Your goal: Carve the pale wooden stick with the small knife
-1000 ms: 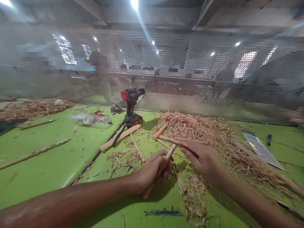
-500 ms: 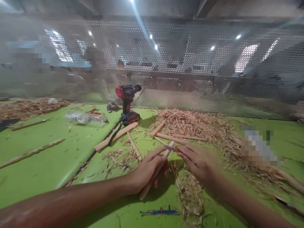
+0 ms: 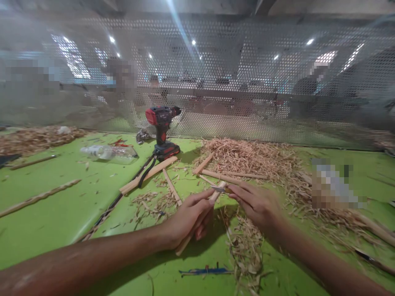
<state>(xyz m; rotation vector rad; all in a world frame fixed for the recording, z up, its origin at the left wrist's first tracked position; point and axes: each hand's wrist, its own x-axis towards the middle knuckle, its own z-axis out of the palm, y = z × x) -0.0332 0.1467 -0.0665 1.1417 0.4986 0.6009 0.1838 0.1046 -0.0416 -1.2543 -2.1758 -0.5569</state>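
A pale wooden stick (image 3: 182, 246) runs slantwise through my left hand (image 3: 189, 218), which is closed around it with the thumb along its upper part. Its far end pokes out beyond the fingers. Closed on the handle of a small knife (image 3: 217, 189), my right hand (image 3: 257, 203) is on the right of the stick. The short metal blade lies across the wood near the stick's far end, its tip close to my left index finger. Most of the knife's handle is hidden by my right fingers.
A red and black cordless drill (image 3: 162, 131) stands behind a flat wooden strip (image 3: 151, 174). Wood shavings (image 3: 247, 158) are heaped at the back right, near more sticks (image 3: 173, 187). A plastic bottle (image 3: 108, 153) lies left. A perforated metal screen (image 3: 210, 98) borders the green table (image 3: 46, 230).
The view has shifted slightly, so everything sits a little further left and higher. Both hands keep their hold, and the blade stays at the stick's far end.
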